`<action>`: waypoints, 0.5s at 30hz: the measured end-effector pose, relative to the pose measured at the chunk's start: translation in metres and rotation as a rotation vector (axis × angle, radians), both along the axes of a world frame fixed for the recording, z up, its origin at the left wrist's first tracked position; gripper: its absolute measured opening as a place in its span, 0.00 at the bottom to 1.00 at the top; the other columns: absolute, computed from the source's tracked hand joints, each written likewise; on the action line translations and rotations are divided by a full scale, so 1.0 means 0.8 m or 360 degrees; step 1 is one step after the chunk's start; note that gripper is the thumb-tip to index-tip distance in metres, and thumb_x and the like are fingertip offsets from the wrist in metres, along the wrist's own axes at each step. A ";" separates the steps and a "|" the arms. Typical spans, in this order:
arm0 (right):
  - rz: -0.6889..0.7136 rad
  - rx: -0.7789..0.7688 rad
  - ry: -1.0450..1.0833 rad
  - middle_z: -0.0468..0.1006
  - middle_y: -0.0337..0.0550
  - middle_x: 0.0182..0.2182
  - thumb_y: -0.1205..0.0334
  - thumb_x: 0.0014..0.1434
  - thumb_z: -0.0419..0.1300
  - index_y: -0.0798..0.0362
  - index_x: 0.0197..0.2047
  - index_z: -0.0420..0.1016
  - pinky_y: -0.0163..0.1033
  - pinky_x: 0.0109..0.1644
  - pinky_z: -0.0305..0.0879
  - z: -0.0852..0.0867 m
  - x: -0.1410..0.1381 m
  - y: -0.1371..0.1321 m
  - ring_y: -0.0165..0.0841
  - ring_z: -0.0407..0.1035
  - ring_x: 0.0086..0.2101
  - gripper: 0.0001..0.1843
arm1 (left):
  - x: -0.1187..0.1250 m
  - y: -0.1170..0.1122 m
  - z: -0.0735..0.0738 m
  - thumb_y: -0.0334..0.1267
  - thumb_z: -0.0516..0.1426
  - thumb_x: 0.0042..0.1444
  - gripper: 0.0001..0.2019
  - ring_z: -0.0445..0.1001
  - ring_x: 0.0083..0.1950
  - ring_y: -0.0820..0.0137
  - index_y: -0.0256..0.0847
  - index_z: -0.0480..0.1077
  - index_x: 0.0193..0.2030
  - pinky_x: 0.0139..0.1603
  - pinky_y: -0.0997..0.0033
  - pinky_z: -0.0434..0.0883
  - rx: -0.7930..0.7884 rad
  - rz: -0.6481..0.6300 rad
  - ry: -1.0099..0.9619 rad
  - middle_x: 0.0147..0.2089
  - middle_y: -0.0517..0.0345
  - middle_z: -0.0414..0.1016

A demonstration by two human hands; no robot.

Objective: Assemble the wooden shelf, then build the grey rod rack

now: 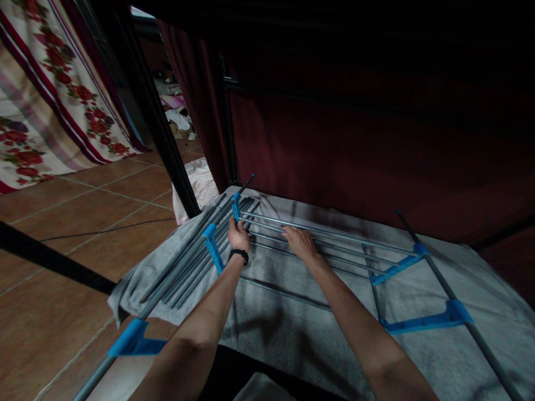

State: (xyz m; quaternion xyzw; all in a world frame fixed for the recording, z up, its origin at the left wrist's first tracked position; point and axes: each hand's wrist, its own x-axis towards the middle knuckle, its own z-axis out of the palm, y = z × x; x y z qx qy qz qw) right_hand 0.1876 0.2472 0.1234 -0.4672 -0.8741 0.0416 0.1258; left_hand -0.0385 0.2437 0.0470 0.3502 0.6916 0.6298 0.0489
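A grey metal drying rack (334, 234) with blue plastic brackets lies flat on a grey towel (292, 323) on the floor. My left hand (238, 234), with a black band on the wrist, is closed round a blue bracket (236, 207) at the rack's left side. My right hand (299, 241) rests on the thin grey rods near the rack's middle, fingers curled over one rod. A bundle of loose grey rods (196, 267) lies along the left rail.
A dark red curtain (355, 139) hangs just behind the rack. A black frame post (167, 150) stands to the left on the brown tiled floor (83, 223). A flowered cloth (50, 94) hangs at far left. A black bar (50, 259) crosses the floor.
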 end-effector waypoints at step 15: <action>0.0000 -0.0032 -0.0019 0.77 0.40 0.52 0.54 0.69 0.47 0.44 0.55 0.70 0.37 0.52 0.61 0.002 0.000 0.003 0.34 0.71 0.49 0.17 | -0.005 0.004 -0.009 0.40 0.48 0.63 0.15 0.72 0.55 0.59 0.43 0.68 0.54 0.54 0.60 0.67 -0.0040 0.0039 0.0103 0.49 0.47 0.75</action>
